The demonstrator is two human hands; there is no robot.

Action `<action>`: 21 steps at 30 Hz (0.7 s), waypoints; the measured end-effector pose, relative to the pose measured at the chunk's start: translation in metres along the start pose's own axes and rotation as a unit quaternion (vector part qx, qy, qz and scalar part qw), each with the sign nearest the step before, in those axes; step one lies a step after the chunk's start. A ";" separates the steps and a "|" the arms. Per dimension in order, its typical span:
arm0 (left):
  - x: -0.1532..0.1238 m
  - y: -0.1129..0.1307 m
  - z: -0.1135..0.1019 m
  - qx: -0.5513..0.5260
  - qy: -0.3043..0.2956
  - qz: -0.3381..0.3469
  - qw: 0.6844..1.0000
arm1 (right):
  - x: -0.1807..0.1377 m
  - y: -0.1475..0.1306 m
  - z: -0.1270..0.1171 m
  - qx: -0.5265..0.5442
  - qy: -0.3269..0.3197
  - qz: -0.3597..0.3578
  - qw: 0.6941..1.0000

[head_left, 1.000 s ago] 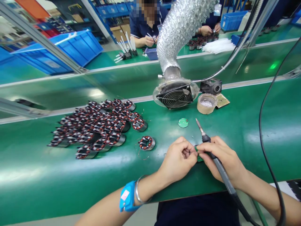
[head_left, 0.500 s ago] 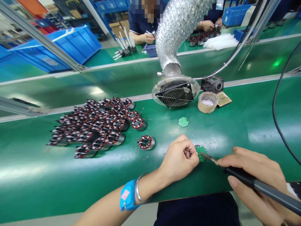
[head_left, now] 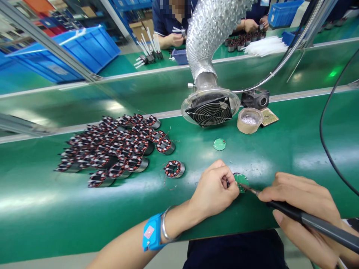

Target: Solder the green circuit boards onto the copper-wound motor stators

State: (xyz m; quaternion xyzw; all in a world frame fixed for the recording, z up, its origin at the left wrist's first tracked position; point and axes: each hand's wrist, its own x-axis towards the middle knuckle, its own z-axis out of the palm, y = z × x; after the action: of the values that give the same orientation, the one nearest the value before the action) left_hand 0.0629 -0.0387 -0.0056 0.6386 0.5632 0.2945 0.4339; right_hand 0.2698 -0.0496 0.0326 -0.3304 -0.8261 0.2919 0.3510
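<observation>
My left hand (head_left: 215,186) is closed, thumb and forefinger pinched together at the left edge of a round green circuit board (head_left: 243,179). What sits between those fingertips is hidden, and so is whatever lies under the board. In my right hand (head_left: 305,190) is a soldering iron (head_left: 325,226) with a black and grey handle. Its tip points left and meets the board close to my left fingertips. Another round green circuit board (head_left: 219,144) lies flat on the bench beyond my hands. A single wound motor stator (head_left: 174,169) stands to the left of my left hand.
Many more stators (head_left: 112,149) stand grouped on the green bench (head_left: 70,220) at left. A fume extractor fan (head_left: 210,112) hangs at the back, beside a round tub (head_left: 249,121) and a black holder (head_left: 255,99). A black cable (head_left: 322,130) loops at right. People work across the partition.
The soldering iron's tip has shifted slightly left across the board, nearer my left fingertips. My left hand keeps its pinch. The view has tilted slightly.
</observation>
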 end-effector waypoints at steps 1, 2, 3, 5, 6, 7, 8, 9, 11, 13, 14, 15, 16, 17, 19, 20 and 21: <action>0.000 0.000 0.000 0.001 0.000 0.001 1.000 | 0.000 0.000 0.000 -0.002 -0.002 -0.003 1.000; 0.000 0.000 0.000 0.002 0.000 0.001 1.000 | 0.000 -0.001 -0.001 -0.006 -0.004 -0.006 1.000; 0.001 0.000 0.000 0.003 0.001 0.003 1.000 | -0.001 -0.002 -0.003 -0.011 -0.005 -0.007 1.000; 0.001 -0.001 0.000 0.006 0.001 0.006 1.000 | -0.001 -0.006 -0.007 -0.025 -0.002 0.001 1.000; 0.001 -0.001 0.000 0.007 0.001 0.006 1.000 | 0.000 -0.008 -0.009 -0.032 0.002 0.006 0.999; 0.001 -0.001 0.000 0.008 0.000 0.005 1.000 | 0.002 -0.009 -0.012 -0.040 0.009 0.012 0.999; 0.001 -0.001 0.000 0.008 -0.002 0.003 1.000 | 0.004 -0.008 -0.015 -0.049 0.021 0.015 0.998; 0.001 -0.001 0.000 0.008 -0.004 -0.001 1.000 | 0.007 -0.003 -0.017 -0.060 0.041 0.011 0.997; 0.002 0.000 0.001 0.008 -0.006 -0.008 1.000 | 0.017 0.015 -0.019 -0.096 0.107 -0.002 0.990; 0.002 -0.001 0.001 0.008 -0.004 -0.011 1.000 | 0.029 0.044 -0.020 -0.151 0.184 -0.012 0.971; 0.003 -0.001 0.001 0.007 -0.003 -0.012 1.000 | 0.035 0.060 -0.019 -0.183 0.218 -0.004 0.959; 0.003 -0.002 0.001 0.006 -0.002 -0.013 1.000 | 0.039 0.076 -0.019 -0.210 0.230 0.005 0.950; 0.002 -0.002 0.001 0.003 -0.002 -0.013 1.000 | 0.042 0.089 -0.018 -0.226 0.202 0.018 0.953; 0.001 -0.003 0.000 -0.001 -0.004 -0.013 1.000 | 0.043 0.099 -0.018 -0.236 0.170 0.030 0.956; -0.002 -0.004 -0.002 -0.015 -0.013 -0.007 1.000 | 0.039 0.106 -0.016 -0.227 0.134 0.045 0.964; -0.004 -0.005 -0.003 -0.022 -0.020 0.001 1.000 | 0.035 0.104 -0.014 -0.208 0.123 0.034 0.970; -0.007 -0.006 -0.004 -0.026 -0.026 0.012 0.999 | 0.030 0.099 -0.013 -0.179 0.108 0.012 0.978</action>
State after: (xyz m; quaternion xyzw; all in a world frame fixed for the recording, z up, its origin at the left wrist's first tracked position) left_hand 0.0549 -0.0448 -0.0084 0.6417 0.5360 0.2974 0.4611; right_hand 0.2973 0.0368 -0.0193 -0.4271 -0.8183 0.1055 0.3699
